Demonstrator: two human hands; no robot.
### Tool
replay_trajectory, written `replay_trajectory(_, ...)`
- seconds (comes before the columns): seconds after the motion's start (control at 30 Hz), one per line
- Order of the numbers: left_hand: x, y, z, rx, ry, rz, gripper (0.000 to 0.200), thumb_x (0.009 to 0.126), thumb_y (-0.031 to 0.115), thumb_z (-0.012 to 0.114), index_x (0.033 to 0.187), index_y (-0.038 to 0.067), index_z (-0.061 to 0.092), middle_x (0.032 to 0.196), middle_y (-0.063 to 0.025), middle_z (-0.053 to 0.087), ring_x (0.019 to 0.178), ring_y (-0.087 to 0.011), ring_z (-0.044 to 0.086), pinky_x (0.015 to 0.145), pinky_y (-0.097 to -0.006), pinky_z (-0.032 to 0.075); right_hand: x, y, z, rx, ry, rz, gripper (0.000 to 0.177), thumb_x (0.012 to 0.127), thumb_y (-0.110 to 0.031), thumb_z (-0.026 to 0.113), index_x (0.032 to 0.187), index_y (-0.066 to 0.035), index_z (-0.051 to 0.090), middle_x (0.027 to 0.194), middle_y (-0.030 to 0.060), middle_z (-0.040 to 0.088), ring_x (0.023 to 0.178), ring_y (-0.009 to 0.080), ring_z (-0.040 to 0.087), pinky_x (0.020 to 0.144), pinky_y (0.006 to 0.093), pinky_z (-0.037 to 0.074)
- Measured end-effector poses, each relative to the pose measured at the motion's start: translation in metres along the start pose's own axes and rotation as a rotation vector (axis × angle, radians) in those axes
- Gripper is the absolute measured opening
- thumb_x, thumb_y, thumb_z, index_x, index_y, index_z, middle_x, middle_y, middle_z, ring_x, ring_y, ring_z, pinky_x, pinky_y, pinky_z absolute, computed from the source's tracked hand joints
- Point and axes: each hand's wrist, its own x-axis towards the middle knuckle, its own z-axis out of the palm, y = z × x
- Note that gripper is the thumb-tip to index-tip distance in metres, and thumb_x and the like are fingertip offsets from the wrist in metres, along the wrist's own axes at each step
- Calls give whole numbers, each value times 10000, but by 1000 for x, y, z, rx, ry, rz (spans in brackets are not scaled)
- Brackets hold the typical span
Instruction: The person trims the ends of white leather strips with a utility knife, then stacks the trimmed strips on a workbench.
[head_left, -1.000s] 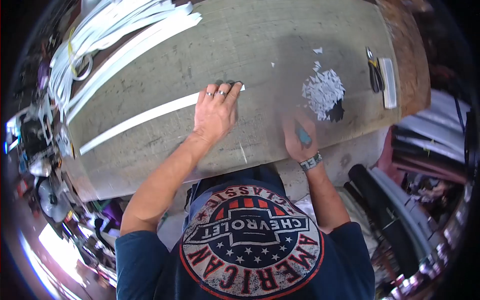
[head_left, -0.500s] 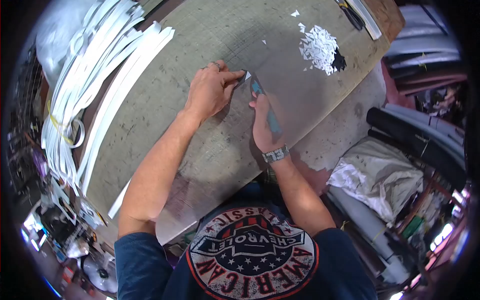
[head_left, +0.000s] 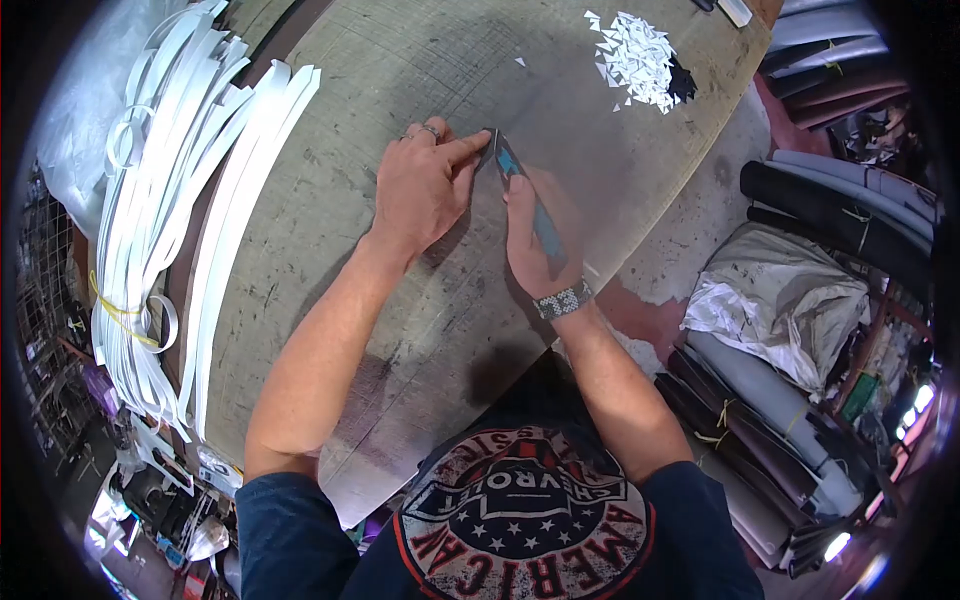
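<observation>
My right hand [head_left: 530, 225] grips a utility knife [head_left: 541, 226] with a teal handle, its blade pointing away from me. The blade's tip meets the spot beside my left fingertip. My left hand [head_left: 425, 185] lies on the worn work board [head_left: 330, 250], index finger stretched out and the other fingers curled. Under that fingertip it pins a small dark piece [head_left: 487, 157], mostly hidden by the fingers. One loose white triangle [head_left: 520, 62] lies beyond my hands. Farther right is a heap of small white triangles [head_left: 637, 60], with some black pieces [head_left: 682, 83] at its edge.
Long white strips [head_left: 160, 190], tied with yellow string, lie along the board's left side, with more loose strips [head_left: 245, 180] alongside. Rolls of dark material [head_left: 830, 205] and a crumpled whitish sack [head_left: 780, 300] sit to the right, below the board's edge.
The knife's blade has come in against my left fingertip. The white triangle that showed beside that fingertip is no longer visible. The whole view has shifted slightly.
</observation>
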Motion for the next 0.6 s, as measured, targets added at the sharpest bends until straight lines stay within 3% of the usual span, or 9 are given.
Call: replay_trajectory(0.6, -1, 1, 0, -10, 47, 35, 314, 928, 73, 765, 1233, 135, 809, 907, -92, 622, 867, -289, 615, 805, -423, 487, 7, -1, 2, 2, -10, 28, 268, 1095, -153, 544, 1139, 77, 675, 1048, 265, 688, 928, 449, 696, 800, 468, 559)
